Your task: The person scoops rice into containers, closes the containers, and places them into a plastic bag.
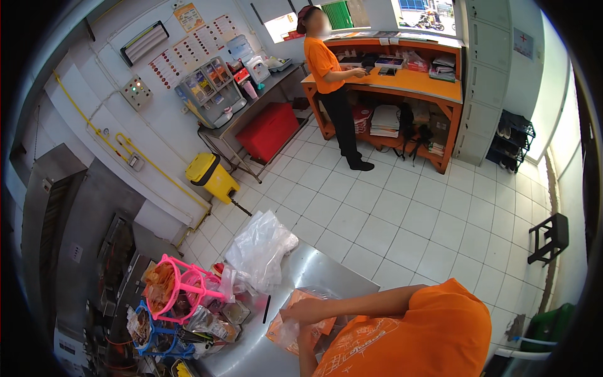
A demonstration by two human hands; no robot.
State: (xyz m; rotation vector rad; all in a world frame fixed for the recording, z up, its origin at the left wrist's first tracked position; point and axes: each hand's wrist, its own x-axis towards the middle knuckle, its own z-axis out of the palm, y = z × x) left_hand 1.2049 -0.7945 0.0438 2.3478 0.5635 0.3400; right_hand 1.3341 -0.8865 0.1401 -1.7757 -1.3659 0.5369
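On a stainless steel table (249,341), an orange carton (325,326) lies with clear plastic (286,333) over part of it. My right hand (300,311) reaches in from the right, its fingers curled on the plastic at the carton's edge. Below it, my left hand (305,331) meets the same spot; its fingers are mostly hidden by the right hand and the plastic. A thin black stick-like object (266,309) lies just left of my hands. More clear plastic shows beneath and behind the carton.
A pink plastic rack (203,288) and a blue one (153,341) hold bagged items at the table's left. Clear plastic bags (264,249) lie at its far corner. A person (325,70) stands at an orange counter (410,85). A yellow pedal bin (214,176) stands by the wall.
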